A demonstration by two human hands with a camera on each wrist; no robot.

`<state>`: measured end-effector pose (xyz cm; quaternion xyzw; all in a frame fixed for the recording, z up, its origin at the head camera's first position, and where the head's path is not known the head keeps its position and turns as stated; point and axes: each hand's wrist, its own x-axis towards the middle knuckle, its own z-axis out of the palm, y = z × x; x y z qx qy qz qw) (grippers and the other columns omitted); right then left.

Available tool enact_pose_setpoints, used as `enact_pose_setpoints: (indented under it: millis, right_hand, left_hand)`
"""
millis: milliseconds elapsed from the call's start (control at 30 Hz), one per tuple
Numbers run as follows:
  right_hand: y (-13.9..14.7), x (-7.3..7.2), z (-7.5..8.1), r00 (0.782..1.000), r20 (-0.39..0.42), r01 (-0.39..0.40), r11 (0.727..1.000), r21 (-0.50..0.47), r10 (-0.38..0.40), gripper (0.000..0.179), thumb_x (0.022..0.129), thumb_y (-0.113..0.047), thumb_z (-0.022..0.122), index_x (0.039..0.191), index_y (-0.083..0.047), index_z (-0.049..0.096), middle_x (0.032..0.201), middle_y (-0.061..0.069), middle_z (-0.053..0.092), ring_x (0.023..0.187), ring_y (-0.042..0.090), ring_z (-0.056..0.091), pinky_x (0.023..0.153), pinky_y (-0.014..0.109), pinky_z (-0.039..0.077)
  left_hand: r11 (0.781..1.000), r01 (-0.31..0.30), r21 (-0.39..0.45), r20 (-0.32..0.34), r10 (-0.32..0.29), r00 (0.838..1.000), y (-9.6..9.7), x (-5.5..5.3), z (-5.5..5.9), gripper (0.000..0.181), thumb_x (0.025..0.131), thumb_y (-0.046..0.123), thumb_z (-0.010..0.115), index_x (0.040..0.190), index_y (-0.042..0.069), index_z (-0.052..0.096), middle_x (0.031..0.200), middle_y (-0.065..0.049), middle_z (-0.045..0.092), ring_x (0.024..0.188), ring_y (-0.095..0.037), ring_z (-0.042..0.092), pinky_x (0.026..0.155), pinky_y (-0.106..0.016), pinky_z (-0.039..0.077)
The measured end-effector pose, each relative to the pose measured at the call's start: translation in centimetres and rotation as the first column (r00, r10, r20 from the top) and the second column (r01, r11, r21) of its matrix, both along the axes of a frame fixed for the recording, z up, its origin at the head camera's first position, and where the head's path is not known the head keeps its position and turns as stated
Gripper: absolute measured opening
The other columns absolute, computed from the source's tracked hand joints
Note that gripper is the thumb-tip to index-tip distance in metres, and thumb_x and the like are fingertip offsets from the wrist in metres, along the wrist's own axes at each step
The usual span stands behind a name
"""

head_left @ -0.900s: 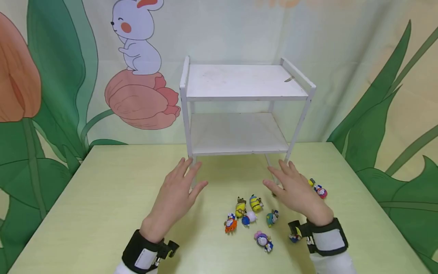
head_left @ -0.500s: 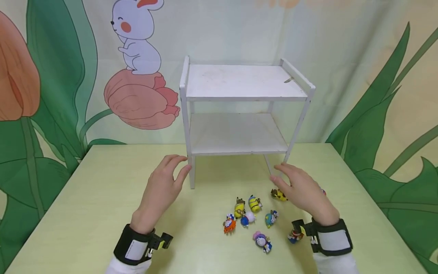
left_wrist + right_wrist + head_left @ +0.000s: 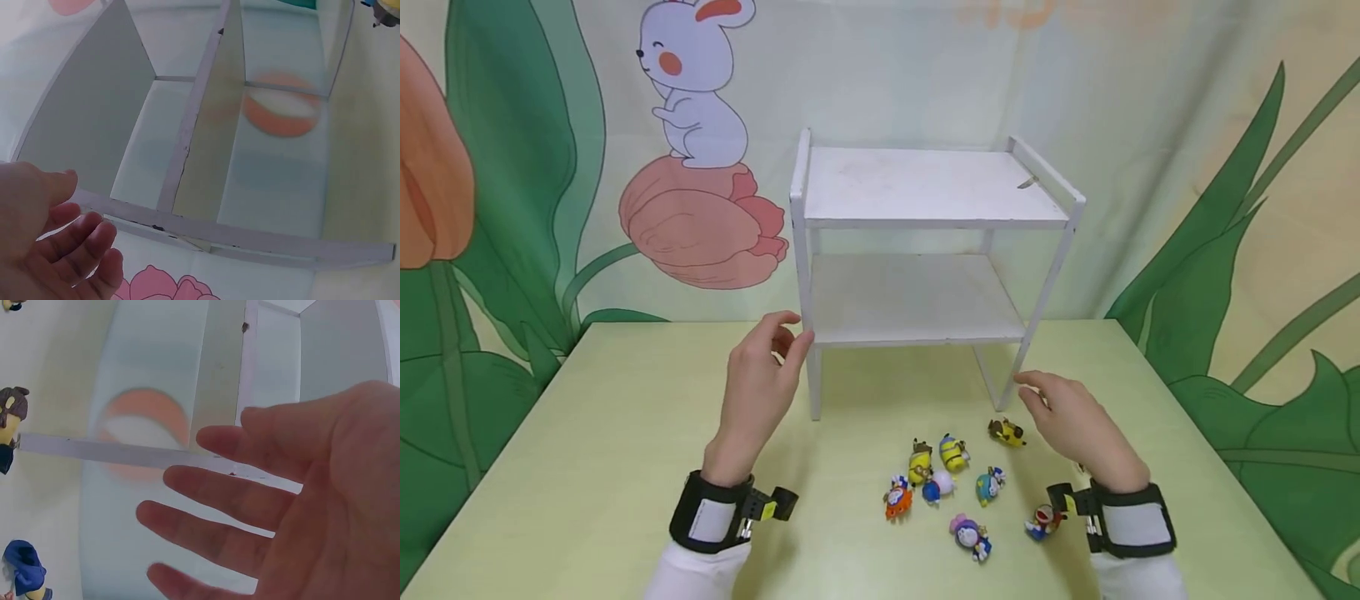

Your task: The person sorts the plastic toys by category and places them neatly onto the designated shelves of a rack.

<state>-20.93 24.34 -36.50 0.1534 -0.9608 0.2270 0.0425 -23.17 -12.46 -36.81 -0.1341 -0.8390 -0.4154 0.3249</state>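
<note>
A white two-tier shelf (image 3: 917, 300) stands upright at the back of the table. My left hand (image 3: 752, 387) is beside its front left post, fingers loosely bent and holding nothing. In the left wrist view the fingertips (image 3: 103, 240) are close to the post; whether they touch it I cannot tell. My right hand (image 3: 1078, 425) hovers near the front right leg (image 3: 1015, 367), its fingers (image 3: 206, 534) spread and nothing in them. Nearest to it lies a yellow-brown toy figure (image 3: 1006, 432).
Several small toy figures lie before the shelf: yellow ones (image 3: 953, 452), an orange one (image 3: 897, 500), a teal one (image 3: 989, 485), a purple one (image 3: 970, 537) and a red-blue one (image 3: 1043, 522). A printed curtain (image 3: 1150, 167) hangs behind the table (image 3: 625, 467).
My left hand has shifted left and then up along the shelf's left post, its fingers bending. The right hand has drawn right and slightly down, uncovering the yellow-brown figure. The shelf stands in place.
</note>
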Motion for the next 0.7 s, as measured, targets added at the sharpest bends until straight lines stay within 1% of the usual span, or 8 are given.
enact_pose_setpoints:
  millis: [100,167,267,333,433,533,633,700]
  right_hand:
    - [0.6,-0.2,-0.2,1.0,0.012,0.021,1.0,0.017,-0.021,0.033,0.104,-0.014,0.047,0.129,0.004,0.057,0.117,0.021,0.064,0.087,0.026,0.061,0.075,0.045,0.052]
    - [0.9,-0.3,-0.4,0.999,0.019,0.031,0.999,0.025,-0.032,0.032,0.104,-0.014,0.048,0.128,0.005,0.057,0.116,0.022,0.065,0.089,0.027,0.063,0.077,0.046,0.052]
    - [1.2,-0.5,-0.6,0.998,0.046,0.044,0.999,0.02,-0.045,0.033,0.103,-0.016,0.049,0.128,0.005,0.056,0.115,0.023,0.065,0.093,0.03,0.065,0.079,0.049,0.053]
    - [1.3,-0.6,-0.7,0.996,0.07,0.057,0.998,0.017,-0.058,0.036,0.103,-0.017,0.049,0.13,0.006,0.054,0.113,0.024,0.065,0.092,0.03,0.065,0.078,0.048,0.054]
    - [1.4,-0.9,-0.9,0.99,0.108,0.089,0.996,0.011,-0.089,0.04,0.104,-0.021,0.048,0.132,0.007,0.051,0.114,0.026,0.065,0.092,0.031,0.065,0.077,0.047,0.054]
    - [1.4,-1.2,-1.3,0.981,0.151,0.122,0.993,0.004,-0.121,0.042,0.103,-0.023,0.049,0.131,0.008,0.052,0.114,0.026,0.064,0.092,0.031,0.065,0.075,0.046,0.054]
    - [1.5,-1.4,-2.0,0.966,0.221,0.146,0.989,-0.021,-0.138,0.044,0.102,-0.024,0.052,0.129,0.01,0.053,0.107,0.024,0.066,0.079,0.027,0.065,0.065,0.04,0.054]
    - [1.6,-1.6,-2.5,0.952,0.269,0.164,0.986,-0.037,-0.148,0.045,0.102,-0.025,0.053,0.131,0.01,0.051,0.097,0.021,0.068,0.068,0.024,0.064,0.058,0.035,0.053]
  left_hand:
    - [0.998,-0.003,0.056,-0.002,0.003,1.0,0.7,-0.3,0.4,0.035,0.093,0.013,0.069,0.122,-0.002,0.056,0.077,-0.008,0.055,0.07,-0.021,0.052,0.059,-0.031,0.043]
    - [0.996,-0.003,0.092,-0.002,0.003,1.0,1.0,-0.5,0.5,0.038,0.093,0.012,0.069,0.124,-0.003,0.054,0.079,-0.01,0.053,0.072,-0.023,0.051,0.06,-0.031,0.041]
    - [0.991,-0.006,0.132,-0.004,0.006,1.0,1.4,-0.7,0.5,0.04,0.092,0.011,0.07,0.125,-0.004,0.052,0.086,-0.013,0.051,0.078,-0.026,0.051,0.063,-0.033,0.04]
    - [0.989,-0.009,0.148,-0.009,0.01,1.0,1.5,-0.9,0.5,0.039,0.092,0.011,0.069,0.124,-0.004,0.053,0.091,-0.016,0.051,0.084,-0.028,0.051,0.065,-0.034,0.039]
    - [0.988,-0.008,0.156,-0.016,0.011,1.0,1.5,-1.3,0.5,0.035,0.094,0.011,0.067,0.123,-0.004,0.054,0.097,-0.017,0.052,0.09,-0.029,0.052,0.067,-0.035,0.04]
    - [0.987,0.004,0.159,-0.023,-0.001,1.0,1.7,-1.7,0.4,0.031,0.095,0.01,0.065,0.121,-0.005,0.056,0.098,-0.017,0.057,0.089,-0.028,0.055,0.069,-0.035,0.043]
    - [0.987,0.013,0.162,-0.025,-0.009,1.0,1.9,-2.2,0.3,0.029,0.095,0.007,0.065,0.12,-0.006,0.057,0.096,-0.016,0.062,0.084,-0.026,0.058,0.07,-0.035,0.046]
    - [0.986,0.016,0.165,-0.026,-0.011,1.0,2.1,-2.5,0.1,0.028,0.094,0.004,0.065,0.119,-0.006,0.058,0.094,-0.016,0.064,0.08,-0.026,0.059,0.07,-0.034,0.048]
